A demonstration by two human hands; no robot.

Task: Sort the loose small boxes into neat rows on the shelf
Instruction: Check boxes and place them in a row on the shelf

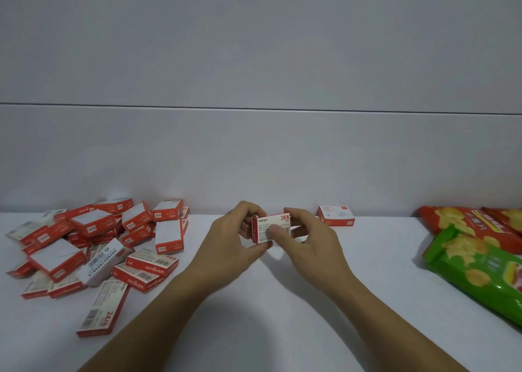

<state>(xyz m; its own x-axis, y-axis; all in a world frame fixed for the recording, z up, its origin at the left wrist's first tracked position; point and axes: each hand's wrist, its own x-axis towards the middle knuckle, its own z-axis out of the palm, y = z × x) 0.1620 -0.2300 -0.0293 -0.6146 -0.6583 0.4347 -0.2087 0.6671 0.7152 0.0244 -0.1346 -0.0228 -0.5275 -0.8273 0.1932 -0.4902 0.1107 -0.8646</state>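
Both hands hold one small red-and-white box (269,224) marked "24/6" just above the white shelf (254,315), near its middle. My left hand (236,237) grips the box's left end, thumb under its lower edge. My right hand (306,237) pinches its right side, thumb on the printed face. A loose pile of several like boxes (93,244) lies at the left, some flat, some on edge. One single box (336,215) stands against the back wall to the right of my hands.
Snack bags lie at the right edge: a green one (480,270) in front, red ones (463,219) behind it. The pale back wall (254,159) rises straight behind the shelf. One box (103,309) lies nearest the front, left of my left forearm.
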